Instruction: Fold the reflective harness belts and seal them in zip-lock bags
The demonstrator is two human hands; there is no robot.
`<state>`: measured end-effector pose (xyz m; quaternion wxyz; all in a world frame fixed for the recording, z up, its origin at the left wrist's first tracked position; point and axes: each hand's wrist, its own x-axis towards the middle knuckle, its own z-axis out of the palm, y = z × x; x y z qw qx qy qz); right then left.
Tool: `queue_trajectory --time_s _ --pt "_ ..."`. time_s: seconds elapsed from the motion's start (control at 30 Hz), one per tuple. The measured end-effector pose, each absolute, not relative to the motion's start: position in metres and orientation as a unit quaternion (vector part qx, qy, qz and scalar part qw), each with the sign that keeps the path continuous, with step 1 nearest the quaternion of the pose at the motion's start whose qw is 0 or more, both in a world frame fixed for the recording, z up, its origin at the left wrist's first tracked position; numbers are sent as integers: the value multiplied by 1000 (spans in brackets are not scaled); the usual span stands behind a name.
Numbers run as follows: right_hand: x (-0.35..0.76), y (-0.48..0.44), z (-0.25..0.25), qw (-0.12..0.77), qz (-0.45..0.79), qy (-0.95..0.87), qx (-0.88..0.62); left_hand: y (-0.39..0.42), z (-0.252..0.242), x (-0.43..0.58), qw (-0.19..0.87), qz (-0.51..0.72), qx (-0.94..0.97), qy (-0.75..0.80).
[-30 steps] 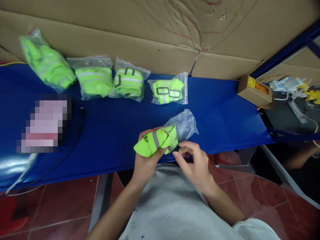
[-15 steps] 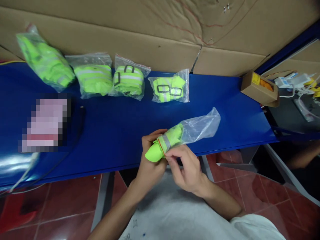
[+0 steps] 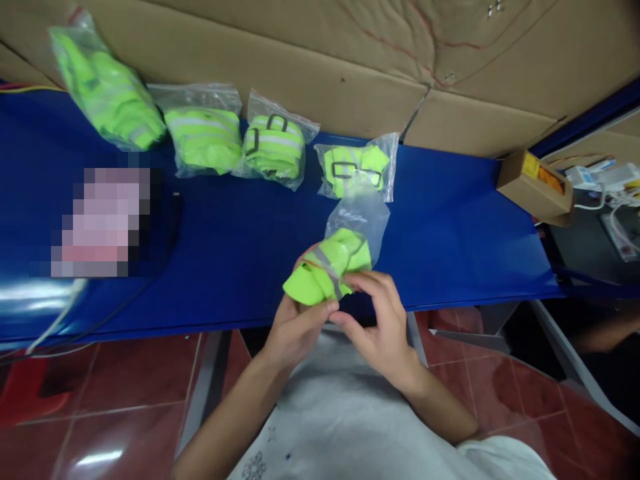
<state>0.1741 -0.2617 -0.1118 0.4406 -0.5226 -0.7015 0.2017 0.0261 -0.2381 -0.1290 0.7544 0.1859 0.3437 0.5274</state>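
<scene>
A folded neon-green reflective vest (image 3: 310, 283) with a grey stripe sits partly inside a clear zip bag (image 3: 357, 217), its lower left end sticking out past the bag's red-edged mouth. My left hand (image 3: 295, 333) is closed around the bundle from below, thumb along its near side. Fingers of my right hand (image 3: 383, 327) press on the bundle's right side, while its thumb meets my left thumb. The bag's loose end points up and away, overlapping the view of a packed vest (image 3: 363, 167) with black buckles behind it.
Along the cardboard wall (image 3: 310, 73), several more bagged green vests (image 3: 205, 137) lie on the blue table (image 3: 225, 247). A blurred-out pinkish object (image 3: 100, 220) with cables is at the left. An open cardboard box (image 3: 535, 187) stands at the right end, near a co-worker's arm (image 3: 610, 333).
The bundle has turned so the bag's loose end swings from right to upward. My right fingers have moved from the bag's red edge onto the bundle's side. The view has shifted slightly.
</scene>
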Motion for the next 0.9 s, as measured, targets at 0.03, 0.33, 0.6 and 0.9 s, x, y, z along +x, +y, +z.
queue_trajectory --time_s 0.03,0.33,0.6,0.9 --pt "175 -260 -113 442 191 -689 -541 -239 -128 24 771 515 185 327" --pt "181 -257 -120 413 152 -724 -531 -235 -147 31 682 546 260 411" --pt "205 -251 -131 537 281 -563 -562 -248 -116 23 372 490 690 382" --pt "203 -252 -133 537 456 -470 -532 -198 -70 -9 -36 170 933 315"
